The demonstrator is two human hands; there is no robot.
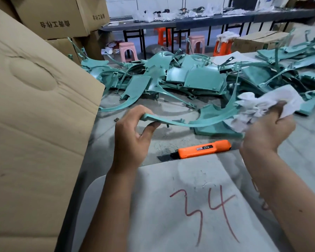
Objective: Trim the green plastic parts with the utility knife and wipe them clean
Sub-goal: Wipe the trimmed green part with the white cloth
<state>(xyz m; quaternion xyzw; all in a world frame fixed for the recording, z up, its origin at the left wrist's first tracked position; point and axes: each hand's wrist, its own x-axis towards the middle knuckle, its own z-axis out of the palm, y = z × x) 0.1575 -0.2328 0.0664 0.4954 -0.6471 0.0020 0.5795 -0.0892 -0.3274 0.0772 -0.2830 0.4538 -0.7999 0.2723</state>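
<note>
Left, a cardboard box (pixel 35 106) stands beside the worktop (pixel 171 140). The left hand (pixel 133 140) pinches the near-left tip of a curved green part (pixel 198 122), held above the worktop. The knife (pixel 204 149) lies idle below it. Right, the right hand (pixel 267 131) bunches a white cloth (pixel 265 104) against the part's wide end. Wiping likely works best in long strokes along the curve, the pinch steady. A pile (pixel 189 77) of parts lies beyond.

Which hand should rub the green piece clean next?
The right hand: it already grips the crumpled white cloth against the curved green plastic part. The left hand pinches the part's other end, steadying it.
</note>
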